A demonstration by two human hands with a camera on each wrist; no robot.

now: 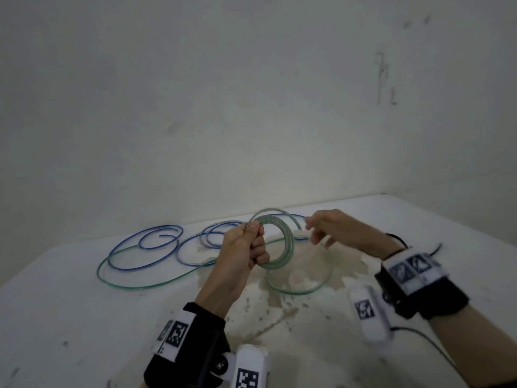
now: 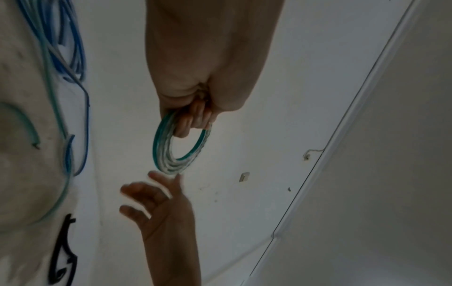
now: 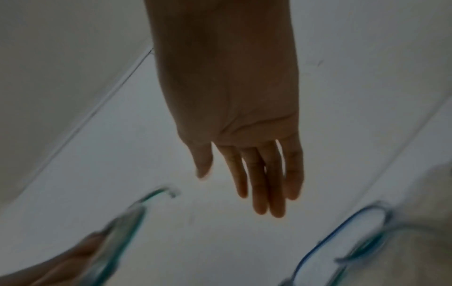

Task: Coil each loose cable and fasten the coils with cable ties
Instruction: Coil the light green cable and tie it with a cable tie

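My left hand grips a small coil of green cable above the table, fingers curled round its near side; the left wrist view shows the same coil hanging from my fingers. The rest of the green cable trails in wide loops over the table. My right hand hovers just right of the coil with fingers straight and spread, holding nothing; in the right wrist view its fingers point down, apart from the coil. A blue cable lies loose at the back left.
The white table has a brown stain in the middle under my hands. A pale wall rises right behind the table. Black cable ties lie on the table in the left wrist view.
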